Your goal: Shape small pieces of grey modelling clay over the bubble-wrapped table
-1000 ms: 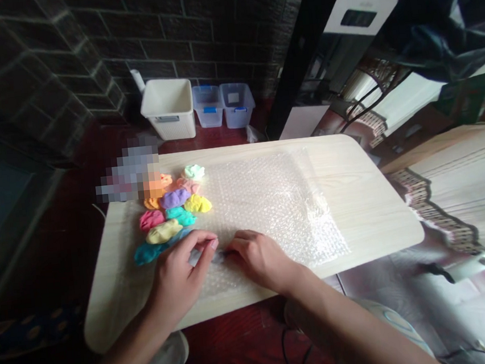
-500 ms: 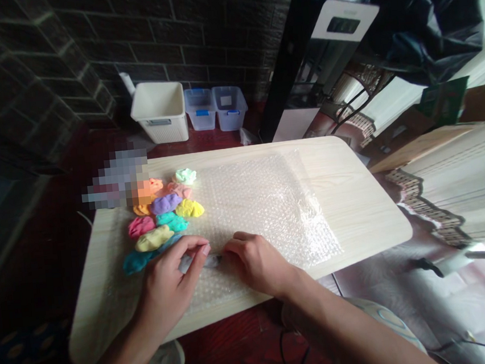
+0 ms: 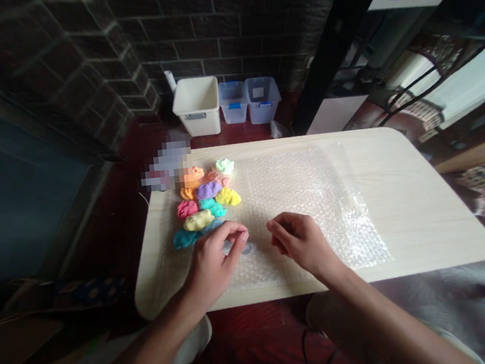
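My left hand (image 3: 215,259) is just above the bubble wrap (image 3: 294,188), its thumb and fingertips pinched together; what they hold, if anything, I cannot make out. Partly hidden under it is a pale greyish, see-through item (image 3: 247,248). A short gap away, my right hand (image 3: 302,242) is closed, fingers curled, and its grip is hidden. Beyond the left hand lie several soft clay-like lumps, among them a teal lump (image 3: 185,238), a pale yellow lump (image 3: 199,220), a red lump (image 3: 187,209), a purple lump (image 3: 208,190) and a bright yellow lump (image 3: 228,196).
The bubble wrap is spread over a light wooden table (image 3: 425,204) with rounded corners. Behind the table, a white bin (image 3: 198,123) and two clear plastic boxes (image 3: 235,114) stand on the floor. A blurred-out object (image 3: 166,166) is at the far left corner.
My right hand has moved right, away from the left hand, leaving a wider gap. The left hand stays beside the lumps. The camera view has swung to the left.
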Demonstrator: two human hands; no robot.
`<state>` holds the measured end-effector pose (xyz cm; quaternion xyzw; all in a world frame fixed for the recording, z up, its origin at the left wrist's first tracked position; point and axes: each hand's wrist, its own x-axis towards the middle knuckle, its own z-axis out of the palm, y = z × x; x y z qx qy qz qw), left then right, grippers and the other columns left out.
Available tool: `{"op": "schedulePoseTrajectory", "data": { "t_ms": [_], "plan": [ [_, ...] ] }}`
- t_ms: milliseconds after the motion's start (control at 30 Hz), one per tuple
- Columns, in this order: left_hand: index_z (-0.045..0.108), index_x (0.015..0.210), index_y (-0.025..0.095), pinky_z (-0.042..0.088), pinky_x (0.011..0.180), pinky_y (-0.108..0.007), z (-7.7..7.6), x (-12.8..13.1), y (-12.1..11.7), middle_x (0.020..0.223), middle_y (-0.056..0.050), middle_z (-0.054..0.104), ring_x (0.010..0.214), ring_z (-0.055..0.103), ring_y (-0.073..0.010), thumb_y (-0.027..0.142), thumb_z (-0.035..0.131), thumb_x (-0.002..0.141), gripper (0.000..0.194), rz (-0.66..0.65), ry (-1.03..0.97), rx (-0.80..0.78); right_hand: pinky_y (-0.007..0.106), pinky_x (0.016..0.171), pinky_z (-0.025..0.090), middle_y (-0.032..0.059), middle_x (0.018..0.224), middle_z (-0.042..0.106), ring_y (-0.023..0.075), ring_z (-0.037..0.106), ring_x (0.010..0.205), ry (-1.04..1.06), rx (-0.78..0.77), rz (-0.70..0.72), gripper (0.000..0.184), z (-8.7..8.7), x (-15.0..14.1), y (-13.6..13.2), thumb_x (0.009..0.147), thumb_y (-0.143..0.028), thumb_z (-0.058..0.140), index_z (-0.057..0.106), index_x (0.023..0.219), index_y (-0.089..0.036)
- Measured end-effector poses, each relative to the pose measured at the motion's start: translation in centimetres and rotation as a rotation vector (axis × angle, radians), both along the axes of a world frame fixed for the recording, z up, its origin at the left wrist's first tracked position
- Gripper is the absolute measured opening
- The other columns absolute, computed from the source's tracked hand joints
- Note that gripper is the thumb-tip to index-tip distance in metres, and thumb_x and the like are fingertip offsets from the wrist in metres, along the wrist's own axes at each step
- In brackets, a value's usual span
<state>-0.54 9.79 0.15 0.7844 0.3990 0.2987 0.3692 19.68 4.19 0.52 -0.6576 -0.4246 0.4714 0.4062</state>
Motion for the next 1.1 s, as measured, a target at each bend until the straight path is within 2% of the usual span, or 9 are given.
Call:
{"op": "schedulePoseTrajectory", "data": {
  "t_ms": [100, 200, 333, 433, 533, 667, 833, 967, 1100],
  "plan": [
    [0.067, 0.1, 0.021, 0.055, 0.079, -0.026, 0.1, 0.0, 0.0, 0.092, -0.001, 0.076, 0.085, 0.073, -0.0159, 0.023, 0.06, 0.101, 0.007, 0.001, -0.005, 0.01, 0.024, 0.044, 0.044, 0.0006, 0.057, 0.066, 0.0112, 0.057, 0.044, 0.192, -0.023, -0.05, 0.037, -0.2, 0.1, 0.1, 0.09, -0.049, 0.071, 0.066, 0.072, -0.017],
    [0.067, 0.099, 0.021, 0.054, 0.078, -0.026, 0.2, 0.0, 0.0, 0.092, -0.001, 0.076, 0.085, 0.073, -0.0156, 0.022, 0.061, 0.101, 0.006, -0.005, -0.008, 0.014, 0.027, 0.056, 0.056, 0.0042, 0.064, 0.073, 0.0141, 0.067, 0.054, 0.37, -0.063, -0.11, 0.035, -0.2, 0.0, 0.2, 0.078, -0.048, 0.083, 0.07, 0.071, -0.016],
    [0.067, 0.099, 0.021, 0.054, 0.078, -0.025, 0.3, 0.0, 0.0, 0.092, -0.001, 0.076, 0.085, 0.073, -0.0153, 0.022, 0.061, 0.1, 0.006, -0.002, -0.011, 0.014, 0.032, 0.071, 0.063, 0.0053, 0.071, 0.077, 0.0168, 0.074, 0.064, 0.468, -0.122, -0.166, 0.03, -0.5, 0.0, 0.3, 0.071, -0.041, 0.088, 0.071, 0.073, -0.017],
    [0.067, 0.099, 0.021, 0.054, 0.078, -0.024, 0.3, 0.0, 0.0, 0.092, -0.001, 0.076, 0.085, 0.073, -0.0151, 0.022, 0.061, 0.1, 0.006, -0.006, -0.014, 0.013, 0.034, 0.07, 0.063, 0.0067, 0.073, 0.079, 0.0202, 0.076, 0.066, 0.316, -0.096, -0.111, 0.022, -0.8, 0.1, 0.1, 0.079, -0.038, 0.08, 0.073, 0.077, -0.017],
    [0.067, 0.099, 0.02, 0.055, 0.079, -0.024, 0.3, 0.0, 0.0, 0.092, -0.001, 0.076, 0.086, 0.072, -0.0149, 0.021, 0.061, 0.1, 0.006, -0.009, -0.019, 0.02, 0.032, 0.063, 0.058, 0.0061, 0.073, 0.079, 0.0209, 0.075, 0.065, -0.033, -0.014, 0.099, 0.017, -0.5, 0.4, -0.3, 0.091, -0.032, 0.07, 0.078, 0.087, -0.017],
    [0.067, 0.098, 0.02, 0.055, 0.08, -0.023, 0.3, 0.1, 0.0, 0.092, -0.001, 0.076, 0.085, 0.072, -0.0142, 0.019, 0.062, 0.099, 0.006, -0.008, -0.031, 0.026, 0.028, 0.056, 0.046, 0.0009, 0.063, 0.074, 0.017, 0.067, 0.057, -0.369, 0.096, 0.324, 0.023, 0.1, 0.4, -0.7, 0.097, -0.022, 0.064, 0.082, 0.083, -0.019],
    [0.068, 0.098, 0.021, 0.055, 0.08, -0.023, 0.3, 0.2, 0.0, 0.092, 0.0, 0.076, 0.085, 0.072, -0.0141, 0.019, 0.062, 0.099, 0.006, -0.007, -0.025, 0.015, 0.029, 0.067, 0.048, 0.0045, 0.086, 0.081, 0.0194, 0.072, 0.072, -0.464, 0.242, 0.401, 0.021, -0.1, -0.1, -0.5, 0.096, -0.011, 0.065, 0.083, 0.094, -0.021],
    [0.067, 0.098, 0.021, 0.055, 0.08, -0.023, 0.4, 0.1, 0.0, 0.092, 0.0, 0.076, 0.085, 0.072, -0.0143, 0.019, 0.062, 0.099, 0.006, -0.006, -0.02, 0.012, 0.029, 0.07, 0.048, 0.0049, 0.086, 0.079, 0.0197, 0.071, 0.076, -0.496, 0.262, 0.427, 0.023, -0.2, -0.5, -0.5, 0.093, -0.004, 0.064, 0.081, 0.093, -0.02],
    [0.067, 0.097, 0.021, 0.055, 0.079, -0.023, 0.4, 0.1, 0.0, 0.091, 0.0, 0.076, 0.084, 0.072, -0.0144, 0.02, 0.062, 0.099, 0.006, -0.014, -0.02, 0.015, 0.029, 0.069, 0.046, 0.0055, 0.084, 0.075, 0.0192, 0.067, 0.075, -0.513, 0.266, 0.447, 0.019, -0.2, -0.7, -0.7, 0.096, -0.007, 0.06, 0.075, 0.091, -0.017]
  ]
}}
